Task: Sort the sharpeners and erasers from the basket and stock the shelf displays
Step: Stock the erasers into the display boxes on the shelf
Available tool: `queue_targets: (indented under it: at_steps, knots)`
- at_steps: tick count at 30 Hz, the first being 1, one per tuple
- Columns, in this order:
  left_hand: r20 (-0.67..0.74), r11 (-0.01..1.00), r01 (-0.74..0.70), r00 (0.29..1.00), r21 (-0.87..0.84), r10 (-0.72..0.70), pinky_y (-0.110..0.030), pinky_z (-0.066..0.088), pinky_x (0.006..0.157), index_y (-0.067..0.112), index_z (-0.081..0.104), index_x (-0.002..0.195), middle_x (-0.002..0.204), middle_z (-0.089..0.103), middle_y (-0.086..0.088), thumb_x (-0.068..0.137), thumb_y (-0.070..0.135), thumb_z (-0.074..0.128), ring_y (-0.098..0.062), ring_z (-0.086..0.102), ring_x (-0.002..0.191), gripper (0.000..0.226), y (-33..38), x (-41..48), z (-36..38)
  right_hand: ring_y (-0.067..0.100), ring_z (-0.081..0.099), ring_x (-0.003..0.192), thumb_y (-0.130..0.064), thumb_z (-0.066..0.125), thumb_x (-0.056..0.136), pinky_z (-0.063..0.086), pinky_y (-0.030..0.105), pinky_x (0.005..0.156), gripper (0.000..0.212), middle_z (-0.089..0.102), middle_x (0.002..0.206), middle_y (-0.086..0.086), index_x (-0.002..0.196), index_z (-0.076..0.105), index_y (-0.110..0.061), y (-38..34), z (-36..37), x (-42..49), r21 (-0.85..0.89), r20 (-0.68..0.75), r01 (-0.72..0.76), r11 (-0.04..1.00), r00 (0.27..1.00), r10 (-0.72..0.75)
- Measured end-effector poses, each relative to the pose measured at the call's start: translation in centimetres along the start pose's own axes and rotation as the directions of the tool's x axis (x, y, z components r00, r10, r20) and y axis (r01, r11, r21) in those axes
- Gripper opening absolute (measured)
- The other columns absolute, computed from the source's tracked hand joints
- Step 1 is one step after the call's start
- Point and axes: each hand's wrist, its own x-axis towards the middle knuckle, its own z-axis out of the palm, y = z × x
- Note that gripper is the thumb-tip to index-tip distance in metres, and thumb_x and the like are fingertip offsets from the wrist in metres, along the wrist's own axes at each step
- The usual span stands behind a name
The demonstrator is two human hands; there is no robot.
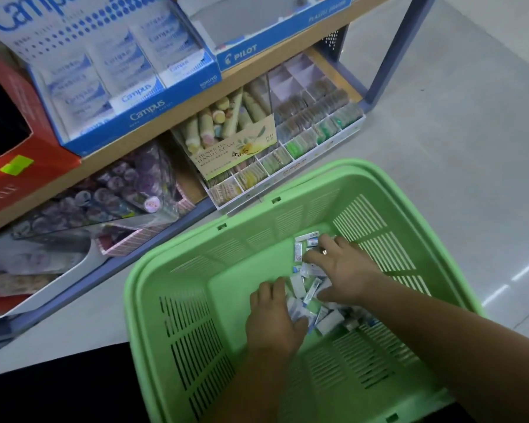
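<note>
Packs [298, 286], small, white and blue, lie heaped inside the green basket [251, 239], between my hands. My right hand [344, 270] lies flat on them, fingers spread. My left hand [272, 320] curls over some; I cannot tell if it holds any.

Green slotted basket [177, 261]; white-and-blue erasers [298, 286]; blue Campus box [153, 112]; red carton [19, 166]; pink-striped tray [135, 239].

A stationery shop is indicated. Above the shelf board [153, 128], Campus display boxes [135, 114] and a Pilot box [242, 54] are stocked. Below it, a compartmented tray [303, 132] of small packets is set. Before it, a green shopping basket [364, 169] is placed on the pale floor [440, 117].
</note>
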Motion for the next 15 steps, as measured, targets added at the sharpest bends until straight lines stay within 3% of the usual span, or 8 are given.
queue_targets:
  at_steps: [4,6,10,15]
  knots:
    - [0.041,1.0,0.011,0.999,-0.006,-0.011,-0.036,0.046,0.098,0.026,0.039,0.146,0.141,0.035,0.001,0.079,0.054,0.078,-0.024,0.035,0.129,0.082,0.5,0.5,0.6,0.035,0.022,0.144,-0.065,0.08,0.069,0.039,0.046,0.109,0.11,0.011,0.16,0.005,0.154,0.014,-0.038,-0.5,0.9,0.0,-0.122,0.068,0.003,0.992,0.998,0.006]
    - [0.039,1.0,-0.004,0.999,-0.018,0.005,-0.035,0.044,0.101,0.026,0.041,0.144,0.139,0.038,0.001,0.079,0.051,0.08,-0.023,0.036,0.127,0.08,0.3,0.8,0.8,0.036,0.025,0.142,-0.063,0.082,0.067,0.037,0.048,0.11,0.115,0.016,0.158,0.006,0.154,0.012,-0.037,-0.6,1.4,0.2,-0.196,0.079,0.015,0.98,0.997,0.0]
    - [0.002,0.999,0.017,1.0,-0.043,-0.017,-0.034,0.042,0.1,0.021,0.048,0.133,0.131,0.041,-0.001,0.078,0.048,0.08,-0.024,0.038,0.122,0.069,-0.5,1.0,0.6,0.032,0.038,0.128,-0.058,0.079,0.073,0.042,0.045,0.103,0.097,0.031,0.147,0.002,0.149,0.022,-0.036,-0.3,1.3,0.8,-0.21,0.077,0.09,0.974,0.994,-0.075]
    - [-0.05,0.972,0.065,0.996,-0.224,-0.078,-0.032,0.042,0.088,0.016,0.06,0.112,0.114,0.048,-0.002,0.074,0.037,0.083,-0.024,0.048,0.104,0.048,-2.0,0.5,0.9,0.031,0.046,0.117,-0.047,0.069,0.079,0.044,0.041,0.09,0.075,0.04,0.14,0.0,0.145,0.034,-0.038,-0.2,1.4,0.5,-0.16,0.06,0.105,0.981,0.993,-0.097]
